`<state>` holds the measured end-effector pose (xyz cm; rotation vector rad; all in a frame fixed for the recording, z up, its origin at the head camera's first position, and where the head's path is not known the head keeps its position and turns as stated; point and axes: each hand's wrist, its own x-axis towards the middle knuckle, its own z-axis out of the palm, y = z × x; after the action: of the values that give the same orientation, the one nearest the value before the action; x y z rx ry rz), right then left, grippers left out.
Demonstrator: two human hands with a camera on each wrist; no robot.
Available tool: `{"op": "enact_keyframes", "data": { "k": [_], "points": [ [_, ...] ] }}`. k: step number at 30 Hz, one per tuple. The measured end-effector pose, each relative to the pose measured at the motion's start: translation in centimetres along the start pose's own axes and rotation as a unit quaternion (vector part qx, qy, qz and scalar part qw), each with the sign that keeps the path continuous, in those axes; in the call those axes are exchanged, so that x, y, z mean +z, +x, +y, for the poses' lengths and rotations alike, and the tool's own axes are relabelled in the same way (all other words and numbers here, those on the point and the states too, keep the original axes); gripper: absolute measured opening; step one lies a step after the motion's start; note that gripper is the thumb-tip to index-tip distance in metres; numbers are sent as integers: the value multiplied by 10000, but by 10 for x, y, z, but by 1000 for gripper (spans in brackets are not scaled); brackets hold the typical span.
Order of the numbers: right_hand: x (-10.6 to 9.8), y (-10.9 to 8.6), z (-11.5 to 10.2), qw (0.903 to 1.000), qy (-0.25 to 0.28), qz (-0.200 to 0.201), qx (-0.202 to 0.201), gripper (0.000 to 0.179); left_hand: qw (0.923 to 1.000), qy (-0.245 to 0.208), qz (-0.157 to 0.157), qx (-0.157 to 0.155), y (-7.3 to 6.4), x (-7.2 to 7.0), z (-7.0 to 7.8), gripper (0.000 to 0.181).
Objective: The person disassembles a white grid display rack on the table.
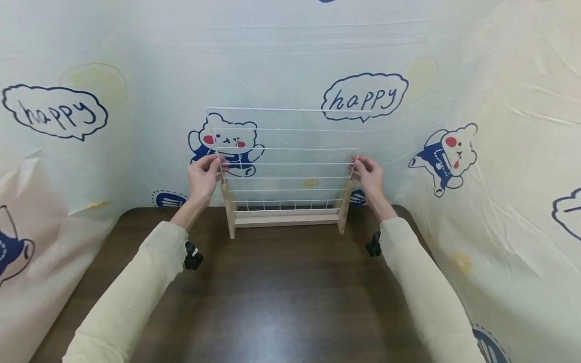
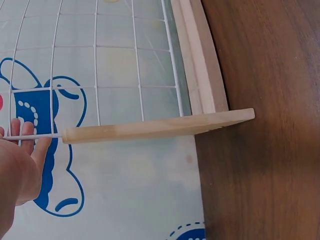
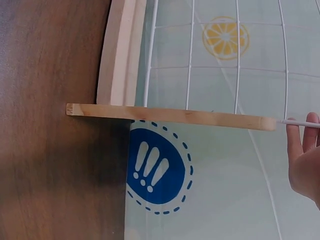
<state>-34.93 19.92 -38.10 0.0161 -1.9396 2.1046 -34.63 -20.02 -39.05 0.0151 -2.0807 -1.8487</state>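
Dark-brown wooden bench (image 1: 281, 282) below; my left fingers (image 1: 211, 163) and right fingers (image 1: 367, 163) pinch the upright white wire grid (image 1: 290, 163) at nine and three o'clock, long axis between.

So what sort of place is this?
Probably a makeshift filming booth: printed sheeting hangs behind and beside the table with the rack, and a black device sits at each cuff.

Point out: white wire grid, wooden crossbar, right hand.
White wire grid (image 1: 290, 164): head view, a horizontal wire near mid-height.
Wooden crossbar (image 1: 287, 221): head view, middle of its length.
Right hand (image 1: 370, 177): head view, middle of the hand.
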Motion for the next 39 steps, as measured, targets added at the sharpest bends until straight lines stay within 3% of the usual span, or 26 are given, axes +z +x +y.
{"op": "enact_keyframes", "data": {
  "k": [11, 18, 23, 26, 33, 39],
  "points": [
    [1, 4, -9, 9982, -53, -444, 403, 30, 9993, -32, 320, -163, 0, -2, 9, 29],
    [1, 5, -14, 9985, -112, -436, 308, 30, 9998, 52, 48, -199, 2, -9, 10, 31],
    [2, 5, -20, 9988, -178, -417, 191, 29, 9986, -293, -227, -371, 3, -12, 11, 32],
    [1, 7, -17, 9990, -201, -375, 108, 29, 9979, -420, -233, -433, 3, -12, 12, 33],
    [0, 6, -26, 9992, -204, -354, -40, 29, 9972, -727, 5, -193, 7, -7, 16, 31],
    [-2, 8, -30, 9989, -253, -373, -135, 29, 9986, -518, -15, -77, 7, -9, 21, 32]
  ]
}}
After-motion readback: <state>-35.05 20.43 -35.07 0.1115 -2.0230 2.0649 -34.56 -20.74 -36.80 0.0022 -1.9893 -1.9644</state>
